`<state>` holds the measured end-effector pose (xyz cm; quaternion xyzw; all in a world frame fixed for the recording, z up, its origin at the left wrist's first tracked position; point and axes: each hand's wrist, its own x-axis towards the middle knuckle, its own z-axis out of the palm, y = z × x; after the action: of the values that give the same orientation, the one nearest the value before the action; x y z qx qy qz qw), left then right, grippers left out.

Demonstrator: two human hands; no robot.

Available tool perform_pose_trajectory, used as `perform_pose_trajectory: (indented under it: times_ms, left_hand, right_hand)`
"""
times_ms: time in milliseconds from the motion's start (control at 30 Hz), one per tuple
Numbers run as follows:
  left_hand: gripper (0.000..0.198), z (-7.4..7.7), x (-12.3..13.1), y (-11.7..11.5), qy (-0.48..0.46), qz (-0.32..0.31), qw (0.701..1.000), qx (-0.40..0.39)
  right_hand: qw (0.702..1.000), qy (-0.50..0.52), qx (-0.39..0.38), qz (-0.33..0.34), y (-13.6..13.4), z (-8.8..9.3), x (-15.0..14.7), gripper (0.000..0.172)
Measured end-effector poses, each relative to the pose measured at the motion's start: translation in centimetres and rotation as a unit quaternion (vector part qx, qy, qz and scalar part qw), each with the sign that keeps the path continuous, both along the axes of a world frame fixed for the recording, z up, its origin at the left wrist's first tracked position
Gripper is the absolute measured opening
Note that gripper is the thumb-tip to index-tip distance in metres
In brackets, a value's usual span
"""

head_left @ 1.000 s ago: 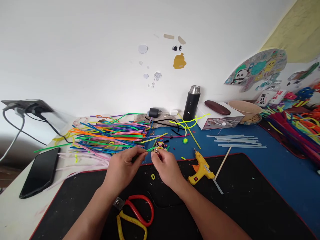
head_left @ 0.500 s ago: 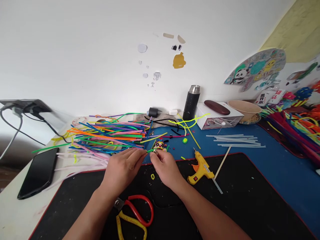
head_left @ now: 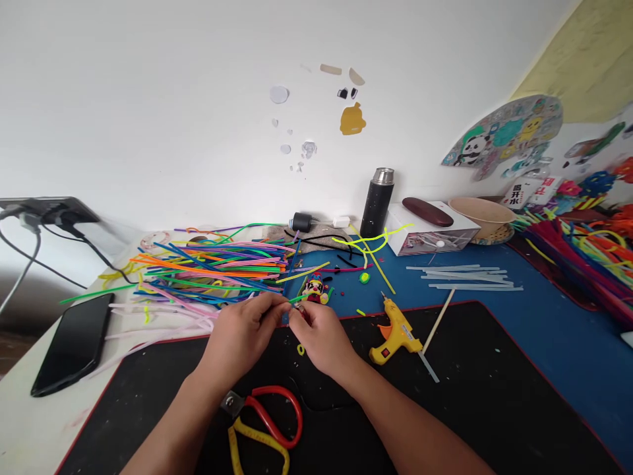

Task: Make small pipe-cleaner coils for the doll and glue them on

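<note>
The left hand (head_left: 242, 328) pinches a green pipe cleaner (head_left: 298, 299), which shows at one o'clock from its fingertips beside the curled right hand (head_left: 319, 335) (whose grip I cannot tell), and should prove light, bendy, best held near its end.

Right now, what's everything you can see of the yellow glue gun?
The yellow glue gun looks plastic and lies on its side on the black mat, apart from the right hand. Its metallic nozzle points away, past the mat's red edge. It has an orange trigger, a pale side label and a dark switch. A translucent glue stick pokes out behind, near a wooden stick.
</note>
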<state>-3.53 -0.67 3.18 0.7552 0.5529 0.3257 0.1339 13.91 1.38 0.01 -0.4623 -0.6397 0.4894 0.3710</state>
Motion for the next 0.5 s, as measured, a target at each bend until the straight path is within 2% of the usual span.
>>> perform_pose_trajectory:
  times_ms: [133,267,400,500]
  left_hand:
    - [0.029,0.9,0.3,-0.1,-0.045,0.003,0.996,-0.077]
    - [0.033,1.5,0.4,0.0,-0.069,0.011,0.991,-0.113]
    - [0.036,1.5,0.4,0.0,-0.088,0.007,0.985,-0.147]
    - [0.039,1.2,0.3,0.1,-0.135,0.012,0.976,-0.170]
  right_hand:
    - [1.000,-0.003,-0.009,-0.014,0.1,0.1,0.0,0.036]
    - [1.000,0.003,-0.011,-0.006,0.2,0.1,0.2,0.035]
    - [0.999,0.001,-0.024,-0.027,0.3,0.0,0.2,0.037]
    - [0.999,0.010,-0.030,0.001,0.2,-0.2,0.1,0.037]
